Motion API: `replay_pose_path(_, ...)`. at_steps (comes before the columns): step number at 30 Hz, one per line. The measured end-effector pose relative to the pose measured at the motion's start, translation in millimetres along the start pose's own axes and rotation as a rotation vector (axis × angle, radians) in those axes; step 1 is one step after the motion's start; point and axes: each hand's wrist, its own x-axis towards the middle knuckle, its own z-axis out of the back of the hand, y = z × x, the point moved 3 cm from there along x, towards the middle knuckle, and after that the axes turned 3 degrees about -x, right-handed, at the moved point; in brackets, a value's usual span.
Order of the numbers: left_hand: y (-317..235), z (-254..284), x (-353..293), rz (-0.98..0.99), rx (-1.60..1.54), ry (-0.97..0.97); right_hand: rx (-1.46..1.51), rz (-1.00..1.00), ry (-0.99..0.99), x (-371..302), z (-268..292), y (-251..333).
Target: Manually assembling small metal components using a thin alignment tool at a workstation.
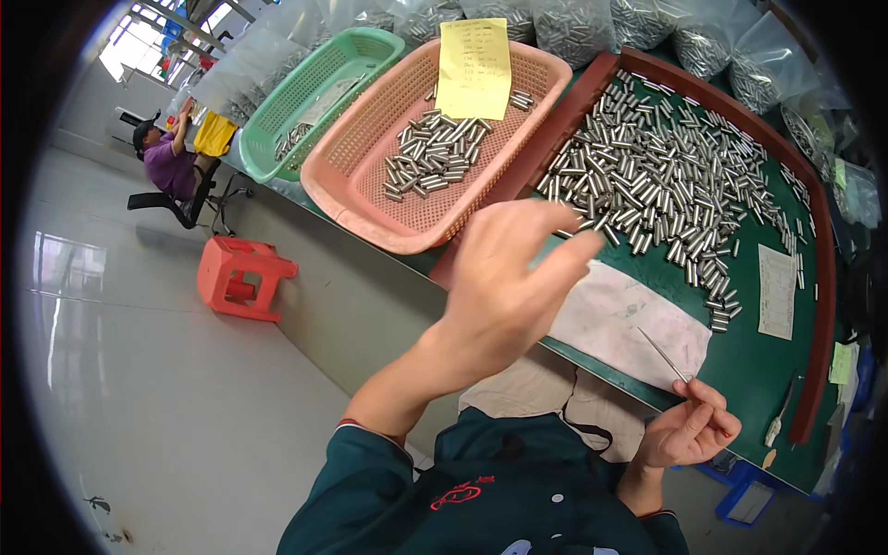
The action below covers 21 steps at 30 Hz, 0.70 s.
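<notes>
My left hand (509,282) hovers by the near left edge of a heap of short shiny metal cylinders (666,176) on the green tabletop. Its fingers are bent with a gap between thumb and forefinger, and I see nothing held there; the hand is slightly blurred. At the table's front edge, my right hand (694,430) pinches a thin metal rod (660,351), whose tip points up and left over a whitish cloth (629,319). The cloth lies between the heap and the table's front edge.
Left of a red-brown border (546,129) stand a pink basket (324,176) holding cylinders and a yellow note (474,74), and a green basket (254,148). Filled plastic bags (573,28) line the back. A red stool (242,277) and a seated person (171,153) are left.
</notes>
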Motion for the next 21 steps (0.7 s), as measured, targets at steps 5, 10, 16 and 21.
replay_pose_path(5, 22, 97, -47, 0.348, 0.283, -0.263, -0.101, 0.141, 0.023, -8, 2, 1)
replay_pose_path(10, 53, 137, -84, 0.386, 0.907, -0.465, -0.178, 0.157, 0.07, -12, -5, 4)
replay_pose_path(16, 83, 150, -163, 0.914, 0.542, -0.506, -0.223, 0.171, 0.076, -9, -9, 3)
replay_pose_path(21, 89, 143, -182, 1.053, 0.382, -0.467, -0.254, 0.154, 0.037, -5, -9, 3)
